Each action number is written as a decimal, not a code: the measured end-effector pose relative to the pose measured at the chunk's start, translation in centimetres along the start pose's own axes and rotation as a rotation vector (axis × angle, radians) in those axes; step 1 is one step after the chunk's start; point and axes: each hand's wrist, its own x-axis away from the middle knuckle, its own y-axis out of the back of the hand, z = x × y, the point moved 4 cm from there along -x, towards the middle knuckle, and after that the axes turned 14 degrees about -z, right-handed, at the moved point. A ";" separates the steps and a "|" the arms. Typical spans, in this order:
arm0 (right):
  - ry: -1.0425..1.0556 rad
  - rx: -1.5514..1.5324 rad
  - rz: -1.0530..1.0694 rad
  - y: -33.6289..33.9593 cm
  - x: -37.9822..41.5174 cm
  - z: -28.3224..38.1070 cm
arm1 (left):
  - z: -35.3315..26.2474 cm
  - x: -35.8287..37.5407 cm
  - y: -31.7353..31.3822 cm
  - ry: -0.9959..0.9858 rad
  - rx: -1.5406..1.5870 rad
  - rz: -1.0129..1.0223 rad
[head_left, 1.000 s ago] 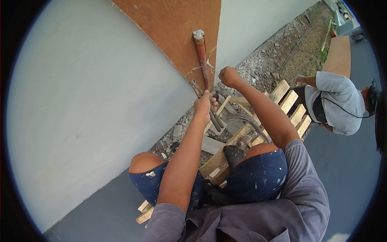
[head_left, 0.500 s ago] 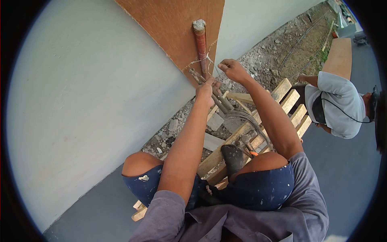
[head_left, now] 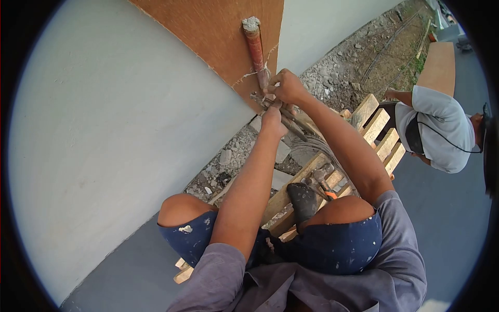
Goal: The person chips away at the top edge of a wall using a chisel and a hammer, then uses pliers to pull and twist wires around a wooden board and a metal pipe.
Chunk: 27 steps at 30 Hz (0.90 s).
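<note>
My left hand is closed around a bundle of grey pipes at the foot of the plywood. Just above it, my right hand pinches what looks like a thin wire, mostly hidden by the fingers, against the pipes. A red pipe rises from there in front of the brown plywood; its upper end is capped with a grey lump. Pale string crosses the red pipe. Behind my right forearm lies a coil of grey wire.
Under my legs is a wooden slatted platform, with a hammer beside my boot. A white wall runs along the left. Rubble covers the ground behind. A person in a white shirt is at the right.
My right hand has moved down and left, from apart to right beside my left hand at the pipes. My left hand keeps its hold. The view has shifted slightly.
</note>
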 end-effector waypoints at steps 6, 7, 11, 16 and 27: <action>-0.717 -0.919 0.177 -2.3 1.4 -4.3 | -2.1 3.7 1.9 -0.058 0.377 -0.153; -0.671 -0.812 0.210 -2.7 1.3 -4.9 | -2.5 3.9 1.9 -0.062 0.360 -0.156; -0.318 -0.282 0.159 -2.2 -1.5 -6.8 | -3.4 2.6 1.2 -0.102 0.221 0.059; -0.199 -0.155 -0.076 3.0 -1.9 -5.1 | -3.9 2.4 0.9 -0.232 0.009 0.082; 0.008 0.182 0.251 1.1 0.7 2.9 | 0.1 0.4 0.3 -0.068 0.181 -0.040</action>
